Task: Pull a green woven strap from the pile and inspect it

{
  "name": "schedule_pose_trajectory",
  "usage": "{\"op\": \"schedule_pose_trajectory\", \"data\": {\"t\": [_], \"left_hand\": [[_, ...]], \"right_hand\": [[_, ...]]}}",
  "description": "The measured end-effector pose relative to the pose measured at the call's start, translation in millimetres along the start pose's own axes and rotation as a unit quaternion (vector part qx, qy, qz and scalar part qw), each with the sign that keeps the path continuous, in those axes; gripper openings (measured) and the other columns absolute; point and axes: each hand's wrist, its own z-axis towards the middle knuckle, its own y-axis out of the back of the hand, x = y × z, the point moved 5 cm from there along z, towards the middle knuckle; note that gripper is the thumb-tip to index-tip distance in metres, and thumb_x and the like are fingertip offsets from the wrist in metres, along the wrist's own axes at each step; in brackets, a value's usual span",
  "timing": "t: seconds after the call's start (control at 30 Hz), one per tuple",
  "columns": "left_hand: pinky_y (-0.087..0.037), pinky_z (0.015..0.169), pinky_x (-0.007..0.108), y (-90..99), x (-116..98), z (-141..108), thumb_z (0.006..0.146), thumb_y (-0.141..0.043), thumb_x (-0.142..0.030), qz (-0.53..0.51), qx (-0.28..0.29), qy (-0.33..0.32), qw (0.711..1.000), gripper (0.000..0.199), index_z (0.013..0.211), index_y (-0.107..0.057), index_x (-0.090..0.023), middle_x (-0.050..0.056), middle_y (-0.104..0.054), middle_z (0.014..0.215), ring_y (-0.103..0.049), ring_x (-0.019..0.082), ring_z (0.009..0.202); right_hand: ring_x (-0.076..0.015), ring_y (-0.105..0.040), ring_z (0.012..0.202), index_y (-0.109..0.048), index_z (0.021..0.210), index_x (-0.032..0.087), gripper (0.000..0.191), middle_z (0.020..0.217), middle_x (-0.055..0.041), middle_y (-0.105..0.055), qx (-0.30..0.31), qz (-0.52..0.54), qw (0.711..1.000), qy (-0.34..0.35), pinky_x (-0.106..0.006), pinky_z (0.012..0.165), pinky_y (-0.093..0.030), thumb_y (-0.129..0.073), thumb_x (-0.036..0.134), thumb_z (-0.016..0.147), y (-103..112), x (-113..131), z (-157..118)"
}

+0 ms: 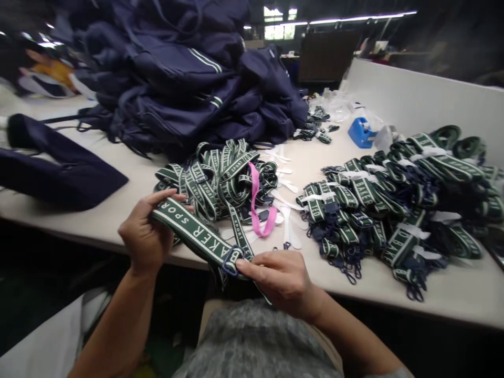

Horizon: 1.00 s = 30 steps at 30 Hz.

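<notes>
Stretched between my hands is a green webbing strap with white edges and white lettering. My left hand is closed on its left end. At the other end, my right hand pinches the strap beside a dark blue buckle; the fingertips touch the buckle's right side. Just beyond the hands lies a loose heap of the same straps, unbundled and looped over one another. A pink ribbon hangs over the right side of that heap.
Bundled straps with white bands cover the table's right side. Behind rise piled navy bags. A blue tape dispenser stands near a white partition. Dark fabric lies at left. A person sits far left.
</notes>
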Motion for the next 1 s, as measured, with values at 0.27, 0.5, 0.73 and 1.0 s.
{"op": "schedule_pose_trajectory", "data": {"t": [0.27, 0.5, 0.73, 1.0], "left_hand": [[-0.061, 0.066, 0.033, 29.4, -5, 60, 0.082, -0.054, -0.009, -0.252, -0.032, 0.136, 0.958, 0.015, 0.088, -0.068, -0.009, 0.008, -0.073, 0.076, -0.072, 0.02, 0.067], [-0.06, 0.059, 0.035, 15.9, -63, 81, 0.079, -0.049, -0.002, -0.299, 0.058, 0.228, 0.925, 0.023, 0.091, -0.068, -0.008, 0.008, -0.068, 0.069, -0.07, 0.022, 0.063], [-0.056, 0.071, 0.033, 1.7, -126, 102, 0.088, -0.048, -0.004, -0.3, 0.121, 0.172, 0.93, 0.021, 0.099, -0.065, -0.002, 0.005, -0.065, 0.071, -0.066, 0.016, 0.067], [-0.045, 0.063, 0.022, -1.0, -156, 108, 0.094, -0.034, -0.005, -0.273, 0.116, 0.074, 0.952, 0.032, 0.092, -0.066, -0.002, 0.003, -0.058, 0.066, -0.059, 0.011, 0.065]], "right_hand": [[-0.0142, -0.067, 0.074, -0.071, 0.117, 0.02, 0.032, 0.089, -0.0074, -0.073, -0.093, -0.035, 0.994, 0.037, -0.025, 0.064, -0.051, -0.055, 0.006, 0.093, -3, 8, 7], [-0.0171, -0.068, 0.095, -0.058, 0.137, 0.024, 0.044, 0.115, -0.0082, -0.071, -0.031, -0.084, 0.994, -0.06, -0.027, 0.08, -0.055, -0.052, 0.01, 0.095, -42, -24, -2], [-0.0186, -0.062, 0.088, -0.03, 0.155, 0.026, 0.079, 0.129, -0.0096, -0.061, 0.04, 0.114, 0.964, -0.236, -0.036, 0.084, -0.055, -0.068, 0.027, 0.086, -68, -34, 7], [-0.0103, -0.047, 0.077, -0.039, 0.149, 0.035, 0.105, 0.114, -0.0018, -0.054, 0.061, 0.505, 0.805, -0.305, -0.019, 0.057, -0.039, -0.093, 0.035, 0.058, -62, -28, 37]]}}
